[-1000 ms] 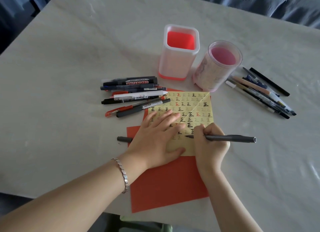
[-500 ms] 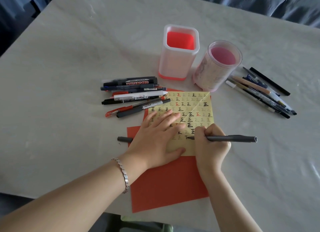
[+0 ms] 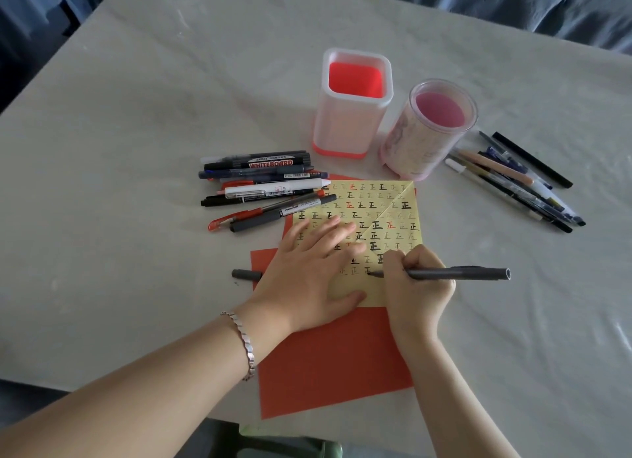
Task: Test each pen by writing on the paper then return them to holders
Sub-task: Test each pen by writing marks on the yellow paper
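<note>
My right hand [image 3: 415, 286] grips a grey pen [image 3: 458, 273] whose tip touches the yellow paper [image 3: 386, 214], which is covered in small written characters. My left hand [image 3: 309, 273] lies flat on the paper's left part, fingers spread, pressing it down. The pen's grey cap [image 3: 246, 274] lies on the table just left of my left hand. A square white holder with a red inside [image 3: 352, 115] and a round clear holder with a pink inside [image 3: 431, 129] stand behind the paper; I see no pens in either.
The yellow paper lies on a red sheet [image 3: 335, 358] on a pale table [image 3: 136, 115]. A pile of several pens and markers [image 3: 263, 187] lies left of the paper. Another group of several pens [image 3: 513, 180] lies to the right of the round holder.
The pen tip has shifted slightly down and to the left across the paper as my right hand writes. My left hand has stayed in place.
</note>
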`<state>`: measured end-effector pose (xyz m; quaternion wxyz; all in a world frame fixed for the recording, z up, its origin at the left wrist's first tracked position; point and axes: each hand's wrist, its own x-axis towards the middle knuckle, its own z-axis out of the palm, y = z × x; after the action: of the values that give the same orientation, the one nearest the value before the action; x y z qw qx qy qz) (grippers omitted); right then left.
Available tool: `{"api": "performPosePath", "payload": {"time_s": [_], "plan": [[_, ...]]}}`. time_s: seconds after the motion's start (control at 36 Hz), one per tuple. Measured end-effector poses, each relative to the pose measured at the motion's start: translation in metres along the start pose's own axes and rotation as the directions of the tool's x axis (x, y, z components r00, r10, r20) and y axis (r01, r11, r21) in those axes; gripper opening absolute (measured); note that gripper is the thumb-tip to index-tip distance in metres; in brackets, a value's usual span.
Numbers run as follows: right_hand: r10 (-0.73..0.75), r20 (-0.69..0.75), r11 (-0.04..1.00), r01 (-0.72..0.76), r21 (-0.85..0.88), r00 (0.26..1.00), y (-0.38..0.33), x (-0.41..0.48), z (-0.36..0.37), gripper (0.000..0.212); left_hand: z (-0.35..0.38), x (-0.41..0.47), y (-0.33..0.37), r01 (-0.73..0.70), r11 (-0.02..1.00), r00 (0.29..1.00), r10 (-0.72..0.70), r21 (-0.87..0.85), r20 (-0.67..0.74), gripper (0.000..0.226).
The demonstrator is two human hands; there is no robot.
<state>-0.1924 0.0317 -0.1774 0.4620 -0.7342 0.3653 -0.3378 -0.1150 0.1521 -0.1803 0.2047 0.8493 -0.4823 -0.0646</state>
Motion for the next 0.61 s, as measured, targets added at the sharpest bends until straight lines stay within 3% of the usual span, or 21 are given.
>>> {"api": "performPosePath", "payload": {"time_s": [0.33,0.61], "plan": [[-0.016,0.015,0.999,0.016,-0.033,1.0,-0.002,-0.001,0.0,0.034,-0.002,0.0,0.001,0.01,1.0,1.0,-0.01,0.005,0.021,0.059],[0.079,-0.062,0.992,-0.072,0.101,0.995,-0.011,-0.001,-0.004,0.039,-0.003,0.0,0.001,0.015,1.0,0.999,-0.016,0.009,0.041,0.061]]}}
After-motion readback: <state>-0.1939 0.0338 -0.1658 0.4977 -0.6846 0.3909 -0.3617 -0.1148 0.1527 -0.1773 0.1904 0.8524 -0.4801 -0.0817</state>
